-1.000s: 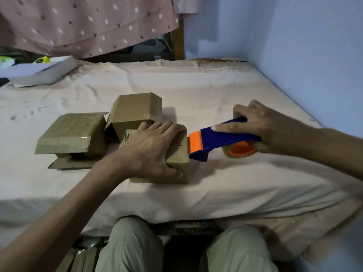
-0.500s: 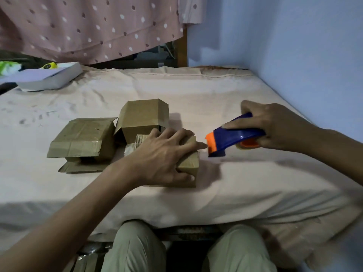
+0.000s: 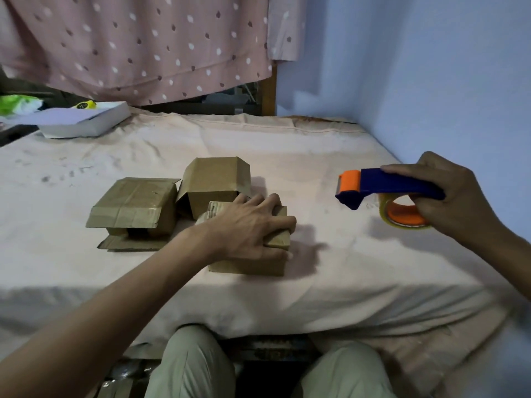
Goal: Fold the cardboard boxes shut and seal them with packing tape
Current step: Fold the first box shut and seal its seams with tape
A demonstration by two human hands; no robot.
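Two hands work: left hand (image 3: pixel 253 228) presses the near box (image 3: pixel 275 242) flat-fingered, right hand (image 3: pixel 457 196) grips the tape dispenser (image 3: pixel 385 188); on the soft bed (image 3: pixel 344 156) flaps may spring open.

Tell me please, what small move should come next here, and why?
Probably the left hand should turn or set aside the box it presses. The right hand holds the tape dispenser lifted well clear to the right, no tape visibly linking it to the box. Two other boxes, one on the left and one behind, show loose flaps, so one may be next.
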